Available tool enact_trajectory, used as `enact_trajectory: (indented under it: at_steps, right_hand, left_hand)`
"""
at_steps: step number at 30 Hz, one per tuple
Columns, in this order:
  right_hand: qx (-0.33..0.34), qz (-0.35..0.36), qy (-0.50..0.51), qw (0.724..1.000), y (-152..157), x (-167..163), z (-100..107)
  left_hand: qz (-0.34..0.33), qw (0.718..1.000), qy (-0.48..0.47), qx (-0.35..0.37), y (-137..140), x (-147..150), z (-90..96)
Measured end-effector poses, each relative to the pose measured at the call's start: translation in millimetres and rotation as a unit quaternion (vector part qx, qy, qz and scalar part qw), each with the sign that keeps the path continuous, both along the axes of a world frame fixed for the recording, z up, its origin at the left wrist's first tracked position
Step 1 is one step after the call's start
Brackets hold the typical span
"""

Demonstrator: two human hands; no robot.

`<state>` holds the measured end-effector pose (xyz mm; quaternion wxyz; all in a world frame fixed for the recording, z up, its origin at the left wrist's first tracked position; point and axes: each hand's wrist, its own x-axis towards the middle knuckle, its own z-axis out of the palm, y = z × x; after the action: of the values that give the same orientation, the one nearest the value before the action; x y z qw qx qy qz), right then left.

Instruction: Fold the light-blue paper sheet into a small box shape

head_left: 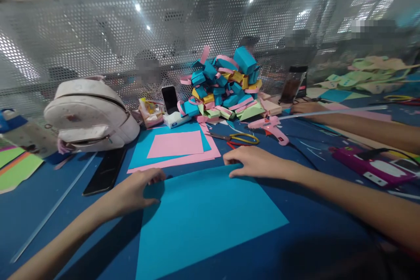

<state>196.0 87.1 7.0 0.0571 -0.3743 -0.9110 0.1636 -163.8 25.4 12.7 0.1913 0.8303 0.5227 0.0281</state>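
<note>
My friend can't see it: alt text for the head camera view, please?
A person's left hand and right hand at the far edge of a blue paper sheet on a blue table. Beyond: a pink hot-glue gun, scissors, a white backpack and a heap of folded paper strips.

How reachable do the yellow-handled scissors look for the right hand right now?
Likely yes: the right hand, at the far edge of the blue sheet, is near the yellow-handled scissors, and nothing seems to cover their handle.
</note>
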Motion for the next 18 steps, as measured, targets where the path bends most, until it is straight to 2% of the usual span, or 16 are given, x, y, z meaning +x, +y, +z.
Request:
enact_trajectory:
  at_steps: [5, 9, 12, 15, 18]
  right_hand:
    - [0.034, 0.019, -0.004, 0.999, 0.1, 6.8, 0.1]
    - [0.059, 0.028, -0.022, 0.998, -3.5, 5.3, -4.3]
    - [0.074, 0.041, -0.025, 0.996, -7.4, -0.6, -8.1]
    - [0.078, 0.050, -0.037, 0.995, -10.0, -6.3, -10.2]
    - [0.073, 0.052, -0.040, 0.995, -11.0, -8.1, -9.1]
  left_hand:
    - [0.032, 0.999, 0.009, -0.020, -13.7, -3.1, -1.7]
    - [0.042, 0.997, 0.053, 0.024, -22.1, 1.6, -5.5]
    - [0.026, 0.993, 0.103, 0.058, -24.3, 8.9, -6.6]
    - [0.005, 0.985, 0.142, 0.093, -24.3, 13.9, -8.2]
    - [0.012, 0.981, 0.159, 0.111, -23.8, 14.4, -9.2]
